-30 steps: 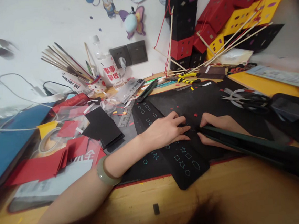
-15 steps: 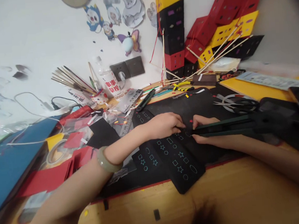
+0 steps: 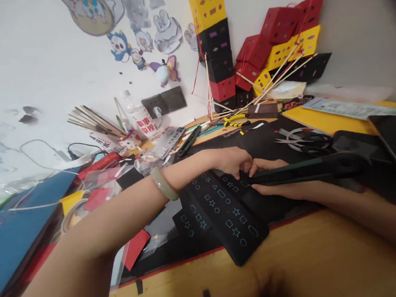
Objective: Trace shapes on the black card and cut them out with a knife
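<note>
The fingers of my right hand [image 3: 268,175] are wrapped around the left end of a long dark long-arm stapler [image 3: 299,170], whose narrow arms reach to a rounded pivot at the right. My left hand [image 3: 235,161], with a pale bangle on its wrist, is closed against the right fingertips and pinches black card at the stapler's end. That black card [image 3: 219,206] carries outlined stars, squares, hexagons and ovals in light blue. Part of it lies under the left forearm, and its near corner reaches over the table edge of the mat. The exact pinch point is hidden by fingers.
Scissors [image 3: 309,139] lie behind the stapler. Yellow-handled pliers [image 3: 237,121] and a dark utility knife [image 3: 189,141] rest at the back. Stacked yellow, black and red boxes [image 3: 221,69] stand against the wall. A bottle [image 3: 137,116] and brushes [image 3: 93,122] are at the back left.
The stapler's two arms, apart before, now look closed together. My left hand has moved right against my right fingers. The camera view has shifted, and the left forearm covers more of the card.
</note>
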{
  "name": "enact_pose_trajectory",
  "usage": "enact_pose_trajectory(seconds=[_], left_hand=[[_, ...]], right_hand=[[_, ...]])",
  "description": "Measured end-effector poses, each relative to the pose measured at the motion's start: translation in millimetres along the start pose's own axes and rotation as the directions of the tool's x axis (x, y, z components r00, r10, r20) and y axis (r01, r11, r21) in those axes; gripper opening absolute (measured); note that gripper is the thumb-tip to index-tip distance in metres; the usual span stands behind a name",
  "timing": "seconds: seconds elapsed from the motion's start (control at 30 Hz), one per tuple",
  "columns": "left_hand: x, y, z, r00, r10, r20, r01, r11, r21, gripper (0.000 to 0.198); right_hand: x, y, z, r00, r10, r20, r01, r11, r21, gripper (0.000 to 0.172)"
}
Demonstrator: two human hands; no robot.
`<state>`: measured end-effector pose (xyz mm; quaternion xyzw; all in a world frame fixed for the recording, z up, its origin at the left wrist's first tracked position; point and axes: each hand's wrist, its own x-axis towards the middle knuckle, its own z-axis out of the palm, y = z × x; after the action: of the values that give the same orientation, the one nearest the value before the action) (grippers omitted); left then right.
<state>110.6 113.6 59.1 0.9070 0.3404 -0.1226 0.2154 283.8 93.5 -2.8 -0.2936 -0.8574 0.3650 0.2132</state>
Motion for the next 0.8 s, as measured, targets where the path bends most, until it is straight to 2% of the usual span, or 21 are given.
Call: enact_pose_trajectory(seconds=[0.27,0.47,0.57,0.67,0.8], left_hand=[[6.9,-10.0,-3.9,0.998,0.002,0.056,0.005,0.992,-0.123,0.016],[7.9,-22.1,-6.4,0.997,-0.05,0.065,0.067,0.952,-0.299,0.018],[8.6,-26.5,-12.4,0.99,-0.13,0.056,0.142,0.903,-0.405,0.014],[9.7,-24.0,-16.8,0.966,-0.258,0.03,0.237,0.825,-0.513,0.012],[9.9,-9.3,-6.7,0.882,-0.47,-0.014,0.348,0.673,-0.653,0.015]], right_hand=[[1.6,5.1,-2.2,0.998,0.046,0.045,-0.049,0.997,0.053,0.013],[10.0,-0.2,-14.5,0.988,0.113,0.107,-0.122,0.989,0.082,0.022],[20.7,-2.0,-28.8,0.985,0.117,0.13,-0.123,0.992,0.035,0.021],[32.1,-0.9,-47.2,0.98,0.103,0.169,-0.108,0.994,0.021,0.017],[40.4,6.0,-64.4,0.977,0.103,0.186,-0.108,0.994,0.015,0.017]])
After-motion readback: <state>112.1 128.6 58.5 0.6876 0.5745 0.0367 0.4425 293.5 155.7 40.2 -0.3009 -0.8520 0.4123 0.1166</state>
